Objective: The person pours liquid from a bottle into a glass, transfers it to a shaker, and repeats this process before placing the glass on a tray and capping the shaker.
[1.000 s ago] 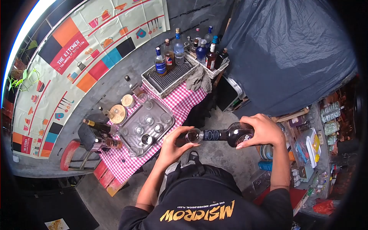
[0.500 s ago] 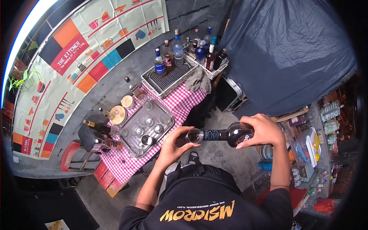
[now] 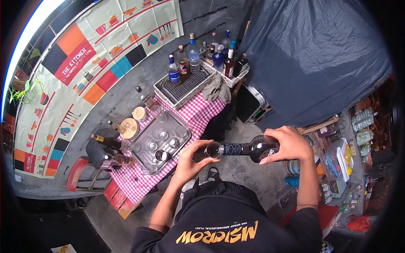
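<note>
Your right hand (image 3: 291,144) is wrapped around the fat base of the dark round glass bottle (image 3: 253,148), fingers clamped on it. The bottle lies almost flat, its long axis running from your right fingers toward the left ones, neck first. Your left hand (image 3: 192,162) grips the small clear glass (image 3: 212,149) with fingers closed around it, right at the bottle mouth. Beyond your left fingers stands the grey metal tray (image 3: 145,160) with about 6 small glasses.
</note>
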